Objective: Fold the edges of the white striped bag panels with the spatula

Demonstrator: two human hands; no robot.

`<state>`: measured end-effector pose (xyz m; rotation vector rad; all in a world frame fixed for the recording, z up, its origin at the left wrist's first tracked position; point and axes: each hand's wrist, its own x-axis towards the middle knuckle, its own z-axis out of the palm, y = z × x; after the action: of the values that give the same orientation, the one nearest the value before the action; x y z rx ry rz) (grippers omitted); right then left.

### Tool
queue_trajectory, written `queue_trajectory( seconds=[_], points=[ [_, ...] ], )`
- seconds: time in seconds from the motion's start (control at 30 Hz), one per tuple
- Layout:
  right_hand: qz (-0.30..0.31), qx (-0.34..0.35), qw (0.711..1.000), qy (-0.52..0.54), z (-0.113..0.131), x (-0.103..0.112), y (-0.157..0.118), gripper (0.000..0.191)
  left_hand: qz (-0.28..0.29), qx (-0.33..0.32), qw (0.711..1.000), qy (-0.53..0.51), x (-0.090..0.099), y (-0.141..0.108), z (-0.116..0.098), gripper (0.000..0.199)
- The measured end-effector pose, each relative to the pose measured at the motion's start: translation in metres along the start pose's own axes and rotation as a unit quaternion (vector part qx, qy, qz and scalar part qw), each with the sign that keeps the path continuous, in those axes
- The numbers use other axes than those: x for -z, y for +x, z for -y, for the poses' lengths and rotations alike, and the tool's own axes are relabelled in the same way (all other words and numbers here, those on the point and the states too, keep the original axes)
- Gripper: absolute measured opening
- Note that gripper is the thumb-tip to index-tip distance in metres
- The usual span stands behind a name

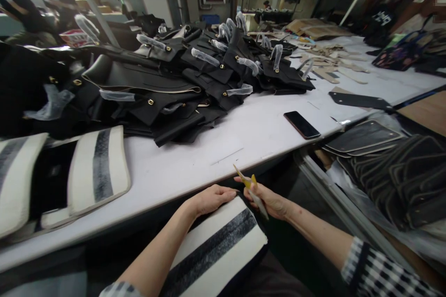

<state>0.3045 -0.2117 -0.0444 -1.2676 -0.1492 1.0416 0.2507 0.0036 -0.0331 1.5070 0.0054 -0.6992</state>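
Note:
A striped panel (212,246), white with a dark grey band, leans across my lap below the table edge. My left hand (216,197) grips its far edge, fingers closed over the top and partly hidden. Just right of the panel's corner, my right hand (266,199) is closed around small thread snips (251,181) with yellow on the handle. Their pointed tip is directed up and left, toward the table. A pale part of the tool sticks out below the fingers. The snips are apart from the panel's white face.
The white table (195,162) bears a heap of black bag pieces (205,65) with plastic-wrapped handles. A similar striped piece (118,162) lies left, a phone (301,124) right. Stacked dark panels (393,181) fill a bin at right. Other people sit at the far left.

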Motion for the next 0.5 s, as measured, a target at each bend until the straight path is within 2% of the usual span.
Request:
queue_trajectory(
  seconds=[0.07, 0.13, 0.23, 0.37, 0.5],
  points=[
    [-0.05, -0.012, 0.998, -0.021, -0.005, -0.008, 0.005, 0.067, 0.02, -0.017, 1.0, 0.003, 0.003, 0.001, 0.002, 0.047],
    [-0.069, -0.015, 0.997, -0.033, -0.009, -0.012, 0.009, 0.052, 0.023, -0.014, 0.999, 0.021, 0.004, 0.002, 0.002, 0.045],
    [-0.045, -0.01, 0.998, -0.035, -0.012, -0.012, 0.016, 0.04, 0.006, -0.006, 0.996, 0.09, 0.004, 0.005, -0.002, 0.04],
    [-0.032, -0.029, 0.998, -0.038, -0.012, -0.007, 0.021, 0.035, -0.001, -0.035, 0.977, 0.21, 0.001, 0.008, -0.011, 0.038],
    [-0.046, -0.048, 0.995, -0.072, -0.009, -0.007, 0.024, 0.027, 0.023, -0.015, 0.975, 0.22, -0.001, 0.013, -0.011, 0.044]
  ],
)
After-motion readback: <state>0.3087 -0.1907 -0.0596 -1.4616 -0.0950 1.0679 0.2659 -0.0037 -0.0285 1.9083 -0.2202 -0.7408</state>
